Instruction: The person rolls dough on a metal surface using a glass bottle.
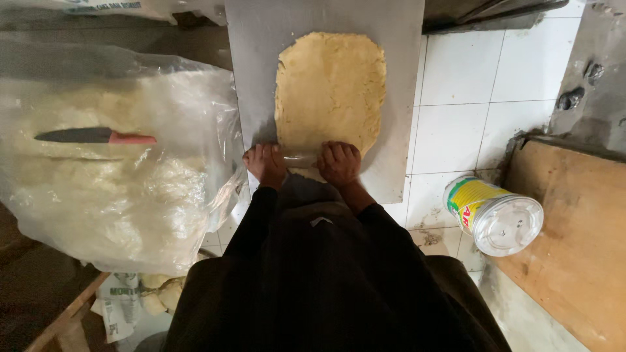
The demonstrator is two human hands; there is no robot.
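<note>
Right now, your scene:
Left hand (265,163): palm down, fingers flat, pressing one end of a clear roller (301,158).
Right hand (339,161): flat too, on the roller's other end; neither hand curls around it.
Dough (329,91): pale yellow, crumbly-edged, rolled into a rounded rectangle, just beyond your hands.
Metal sheet (404,78): smooth, grey, under the dough, on white tiles.
Plastic bag (117,182): crinkled, translucent, on your left; a dark-bladed, red-handled knife (94,135) rests on it.
Tin (493,215): cylindrical, yellow-labelled, clear-lidded, on its side, right.
</note>
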